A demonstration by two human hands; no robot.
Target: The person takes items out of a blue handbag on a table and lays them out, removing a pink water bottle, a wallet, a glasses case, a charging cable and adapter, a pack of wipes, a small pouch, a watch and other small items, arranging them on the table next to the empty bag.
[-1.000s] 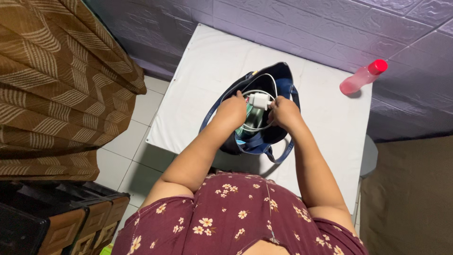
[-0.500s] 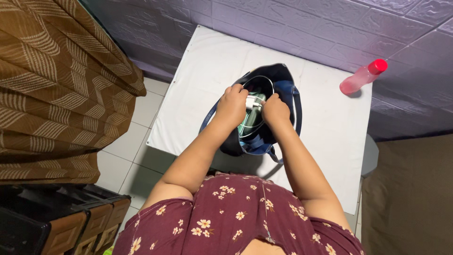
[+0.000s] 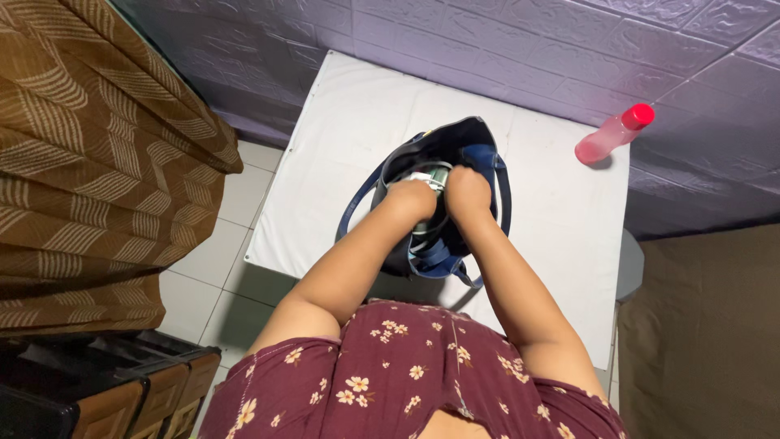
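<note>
Bag mouth up, long axis toward wall; both hands inside, fingers' state unclear.

A second ago the small white charger block with its looped white cable was held above the open dark blue fabric handbag; now it has gone down out of sight inside; the left hand and right hand have sunk into the bag's mouth, fingers hidden.
</note>
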